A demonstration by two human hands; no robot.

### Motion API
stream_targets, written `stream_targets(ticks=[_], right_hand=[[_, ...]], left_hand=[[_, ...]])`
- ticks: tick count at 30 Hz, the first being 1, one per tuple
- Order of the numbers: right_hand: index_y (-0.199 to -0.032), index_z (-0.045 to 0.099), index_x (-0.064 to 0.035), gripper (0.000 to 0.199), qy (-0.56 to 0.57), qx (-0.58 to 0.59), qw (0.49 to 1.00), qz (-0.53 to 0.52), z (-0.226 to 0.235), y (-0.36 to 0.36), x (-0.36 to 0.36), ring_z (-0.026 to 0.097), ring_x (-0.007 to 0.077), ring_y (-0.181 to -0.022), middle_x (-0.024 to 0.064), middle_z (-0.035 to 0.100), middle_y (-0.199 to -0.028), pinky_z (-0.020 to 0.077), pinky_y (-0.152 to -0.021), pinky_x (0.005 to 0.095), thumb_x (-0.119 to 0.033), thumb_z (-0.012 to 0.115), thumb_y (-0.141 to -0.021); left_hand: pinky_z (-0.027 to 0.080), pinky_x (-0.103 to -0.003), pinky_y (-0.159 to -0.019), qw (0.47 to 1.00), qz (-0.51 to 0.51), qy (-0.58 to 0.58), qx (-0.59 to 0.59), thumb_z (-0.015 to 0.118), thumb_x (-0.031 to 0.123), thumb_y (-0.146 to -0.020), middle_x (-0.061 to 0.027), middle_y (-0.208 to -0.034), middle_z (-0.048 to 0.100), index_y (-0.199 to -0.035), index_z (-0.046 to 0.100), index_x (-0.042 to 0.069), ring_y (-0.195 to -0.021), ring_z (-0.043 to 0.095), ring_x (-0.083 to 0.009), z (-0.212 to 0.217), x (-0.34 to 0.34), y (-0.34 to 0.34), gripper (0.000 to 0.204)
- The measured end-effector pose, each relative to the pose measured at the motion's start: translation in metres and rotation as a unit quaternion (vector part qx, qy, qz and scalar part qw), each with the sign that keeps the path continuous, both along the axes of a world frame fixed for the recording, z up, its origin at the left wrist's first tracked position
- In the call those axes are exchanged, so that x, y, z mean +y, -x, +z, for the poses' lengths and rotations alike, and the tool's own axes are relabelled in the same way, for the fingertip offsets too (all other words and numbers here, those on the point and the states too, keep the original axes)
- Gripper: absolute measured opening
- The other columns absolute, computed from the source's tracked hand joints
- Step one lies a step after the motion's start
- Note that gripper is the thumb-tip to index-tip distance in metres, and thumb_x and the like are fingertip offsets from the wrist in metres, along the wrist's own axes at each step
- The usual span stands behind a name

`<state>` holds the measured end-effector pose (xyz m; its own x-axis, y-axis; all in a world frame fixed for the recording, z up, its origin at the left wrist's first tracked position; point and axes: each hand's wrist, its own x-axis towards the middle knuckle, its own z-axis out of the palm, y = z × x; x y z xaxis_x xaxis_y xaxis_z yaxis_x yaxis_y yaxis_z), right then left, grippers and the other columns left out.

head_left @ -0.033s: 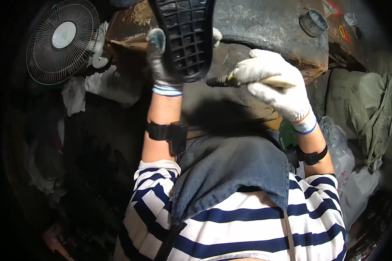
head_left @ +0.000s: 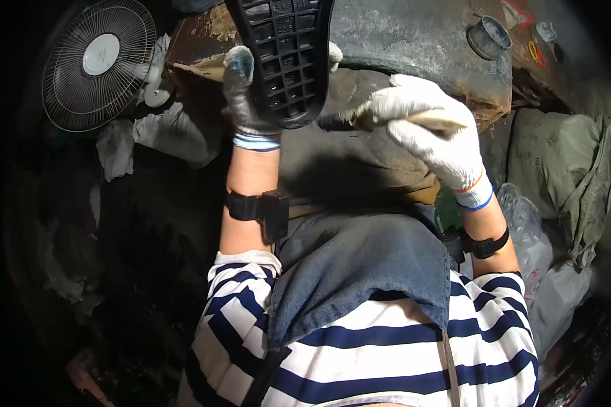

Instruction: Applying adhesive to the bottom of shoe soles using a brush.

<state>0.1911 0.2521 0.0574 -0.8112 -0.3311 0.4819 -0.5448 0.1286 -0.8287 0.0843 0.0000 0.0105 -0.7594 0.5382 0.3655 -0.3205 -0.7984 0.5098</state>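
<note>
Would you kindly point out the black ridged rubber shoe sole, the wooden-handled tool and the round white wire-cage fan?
black ridged rubber shoe sole [head_left: 285, 61]: head view, middle of its tread.
wooden-handled tool [head_left: 441, 121]: head view, handle above the right glove.
round white wire-cage fan [head_left: 100, 62]: head view, centre hub.

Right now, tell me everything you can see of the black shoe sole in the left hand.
The black shoe sole looks like moulded rubber, tread side toward the camera, with a grid of raised rectangular lugs. It is held up lengthwise, its rounded end pointing down and its upper end cut off by the picture's top edge. The gloved left hand grips its left edge; the right hand holds a brush-like tool beside its lower end.
</note>
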Motion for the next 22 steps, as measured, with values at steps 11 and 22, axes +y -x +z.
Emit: stream_targets(ticks=[11, 22], right_hand=[[-0.105, 0.078, -0.0093, 0.021, -0.183, 0.093, 0.971, -0.121, -0.009, 0.002, -0.07, 0.069, 0.0344, -0.101, 0.0114, 0.076, -0.104, 0.054, -0.096, 0.0418, -0.014, 0.078, -0.085], [-0.132, 0.066, 0.0063, 0.035, -0.003, -0.049, 0.967, -0.249, -0.026, 0.027, -0.022, 0.068, 0.0234, -0.113, 0.0165, 0.073, -0.123, 0.0482, -0.107, 0.0372, -0.016, 0.06, -0.106]], left_hand=[[0.061, -0.036, -0.092, 0.786, 0.27, 0.441, 0.34, 0.062, 0.017, -0.099, -0.0161, -0.121, 0.072, -0.123, 0.068, -0.005, -0.104, 0.073, -0.0259, 0.014, -0.05, -0.015, 0.033], [0.058, -0.039, -0.096, 0.976, 0.1, 0.1, -0.168, 0.063, 0.014, -0.096, -0.0137, -0.117, 0.072, -0.133, 0.063, 0.003, -0.103, 0.072, -0.0244, -0.041, -0.11, -0.132, 0.039]])
